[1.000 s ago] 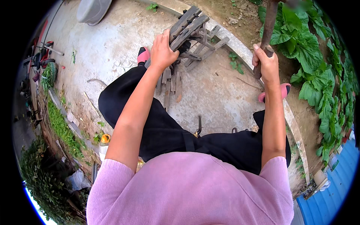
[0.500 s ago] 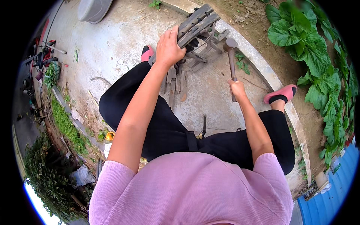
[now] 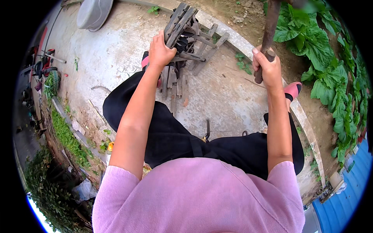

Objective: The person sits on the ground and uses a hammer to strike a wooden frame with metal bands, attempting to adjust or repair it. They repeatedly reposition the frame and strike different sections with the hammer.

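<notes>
My left hand (image 3: 161, 52) grips the near end of a weathered grey wooden frame of slats (image 3: 181, 21), held tilted between my feet. Crossed slats with dark bits jut from its right side, and several loose wooden strips (image 3: 173, 87) lie beneath it on the concrete. My right hand (image 3: 268, 66) is closed round the dark handle of a hammer (image 3: 270, 29), raised up toward the camera on the right; the hammer's head is out of frame at the top edge.
A grey tub (image 3: 93, 13) is at the upper left. A concrete edging (image 3: 245, 44) borders soil with leafy plants (image 3: 322, 54) on the right. My pink-slippered feet (image 3: 292, 89) are on the concrete. A bottle with yellow cap (image 3: 110, 147) stands left of my thigh; red-wheeled equipment (image 3: 44, 64) is far left.
The hammer swung down toward the wood half a second ago, its head showing, and is now raised high again. The wooden frame and my left hand have shifted slightly left.
</notes>
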Demonstrator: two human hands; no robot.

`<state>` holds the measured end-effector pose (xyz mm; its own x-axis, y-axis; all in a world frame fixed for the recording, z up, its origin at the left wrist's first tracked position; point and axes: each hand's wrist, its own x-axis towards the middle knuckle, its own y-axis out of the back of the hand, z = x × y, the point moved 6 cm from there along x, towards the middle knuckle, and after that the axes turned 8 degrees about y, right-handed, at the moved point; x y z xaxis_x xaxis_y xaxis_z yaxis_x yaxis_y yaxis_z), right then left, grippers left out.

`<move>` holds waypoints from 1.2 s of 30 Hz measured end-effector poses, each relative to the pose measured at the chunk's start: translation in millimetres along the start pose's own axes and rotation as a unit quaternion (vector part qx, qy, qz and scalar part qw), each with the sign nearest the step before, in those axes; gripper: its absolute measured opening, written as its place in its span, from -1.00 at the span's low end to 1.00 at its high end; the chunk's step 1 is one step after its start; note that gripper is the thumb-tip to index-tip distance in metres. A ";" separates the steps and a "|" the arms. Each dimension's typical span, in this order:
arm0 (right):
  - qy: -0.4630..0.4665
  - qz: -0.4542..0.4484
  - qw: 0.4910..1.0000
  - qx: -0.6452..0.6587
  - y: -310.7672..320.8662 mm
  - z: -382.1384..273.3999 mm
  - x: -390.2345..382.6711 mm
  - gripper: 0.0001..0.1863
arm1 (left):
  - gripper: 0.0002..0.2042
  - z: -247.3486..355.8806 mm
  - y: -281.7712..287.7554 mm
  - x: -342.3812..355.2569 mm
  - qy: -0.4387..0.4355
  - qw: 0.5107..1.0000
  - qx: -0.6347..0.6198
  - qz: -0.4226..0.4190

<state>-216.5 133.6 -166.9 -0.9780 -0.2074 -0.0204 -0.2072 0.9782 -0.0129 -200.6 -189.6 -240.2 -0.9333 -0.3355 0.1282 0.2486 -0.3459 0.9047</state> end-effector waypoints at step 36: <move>-0.488 -0.018 0.871 0.054 -59.1 252.6 -100.0 -0.76 | -0.25 -24.7 19.8 -63.6 0.038 0.999 -0.024 0.014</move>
<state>-100.7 94.4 -416.7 -0.4755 -0.1980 -0.8572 -0.1830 0.9753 -0.1237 -130.0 -196.8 -240.5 -0.9043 -0.4096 0.1199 0.2874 -0.3767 0.8806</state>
